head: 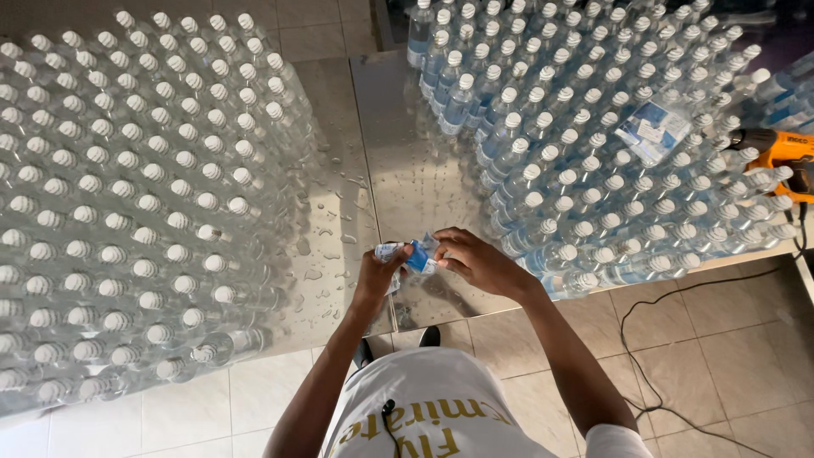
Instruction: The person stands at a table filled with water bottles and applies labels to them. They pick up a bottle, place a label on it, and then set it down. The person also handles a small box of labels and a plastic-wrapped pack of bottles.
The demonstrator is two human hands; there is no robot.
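On the far left a dense block of clear capped bottles [136, 203] fills that side of the steel table [398, 170], their white caps in tight rows. Next comes a bare strip of wet metal speckled with water drops [326, 246], running away from the person between the two masses of bottles. At the near edge of that strip the left hand [381, 273] is curled closed around one end of a small blue-and-white label [414, 257], thumb and fingers pinched on it. The label looks like a thin plastic sleeve, though it is too crumpled and small to be sure. It lies across the body, its long axis roughly left to right, bridging the two hands, so neither hand has to reach for it. The right hand [475, 261] meets it from the other side, fingertips pinched on the right end, palm turned down, just beside the left hand. Directly to the right, almost against that wrist, stands the second block of bottles [593, 153]; these already carry bluish labels. On top of their caps, well back from the hands, rests a loose bundle of labels [653, 129]. At the far right edge an orange heat gun [784, 157] lies on the bottles, its black cord [678, 373] trailing down over the tiled floor [721, 339].
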